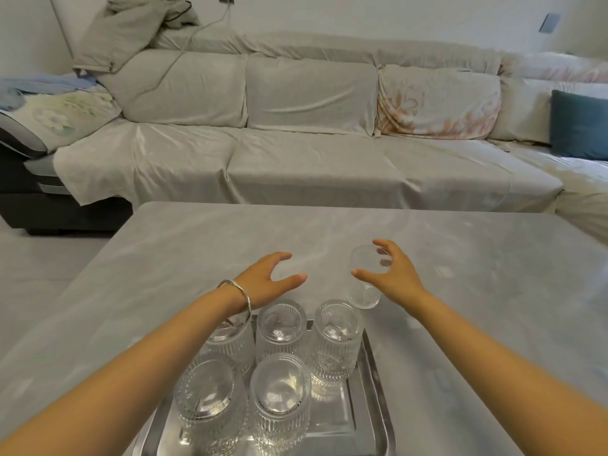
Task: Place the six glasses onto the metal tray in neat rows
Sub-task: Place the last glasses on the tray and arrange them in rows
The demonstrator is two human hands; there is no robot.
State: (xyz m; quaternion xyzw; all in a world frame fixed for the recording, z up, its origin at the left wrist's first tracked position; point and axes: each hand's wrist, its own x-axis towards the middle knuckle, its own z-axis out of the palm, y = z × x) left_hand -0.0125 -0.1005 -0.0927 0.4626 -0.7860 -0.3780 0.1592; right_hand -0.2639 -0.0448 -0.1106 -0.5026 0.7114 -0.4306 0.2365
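A metal tray (378,399) lies at the table's near edge. Ribbed clear glasses stand on it: a back row of three (281,327), the leftmost partly hidden by my left wrist, and a front row of two (279,393). The tray's front right corner is bare. One more glass (363,284) stands just beyond the tray's far right corner, slightly tilted. My right hand (391,274) is wrapped around it, thumb in front and fingers behind. My left hand (269,278), with a silver bangle on the wrist, hovers beyond the tray with its fingers spread and nothing in it.
The grey marbled table (197,251) stretches ahead and to both sides. Behind it runs a long covered sofa (312,153) with a teal cushion (579,123) at the right.
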